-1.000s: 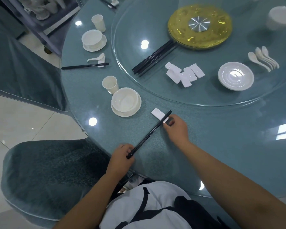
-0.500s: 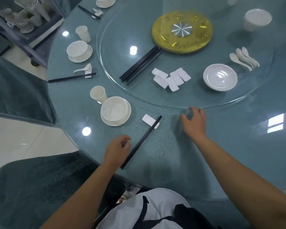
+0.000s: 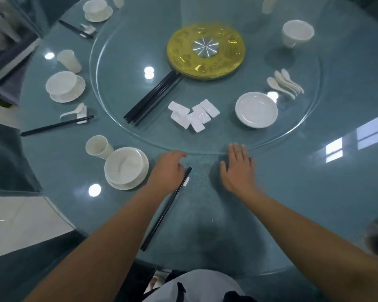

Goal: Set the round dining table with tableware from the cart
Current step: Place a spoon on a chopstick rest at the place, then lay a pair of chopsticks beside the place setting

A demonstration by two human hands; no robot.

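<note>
Right hand (image 3: 238, 168), fingers straight and spread, empty, at rim of glass turntable (image 3: 205, 150); left hand (image 3: 167, 171), fingers loosely curled, holding nothing, beside laid chopsticks (image 3: 166, 209) on rest (image 3: 186, 181). Near setting lacking spoon; spoons (image 3: 286, 83) well apart on turntable. Next, probably: turning the turntable to bring them within reach.

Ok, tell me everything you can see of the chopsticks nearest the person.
The nearest chopsticks are a black, glossy pair lying close together on the blue-green table, running diagonally from the near edge up toward the glass turntable. Their far tips rest on a small white rest, mostly hidden by the left hand, which hovers at that end.
</note>
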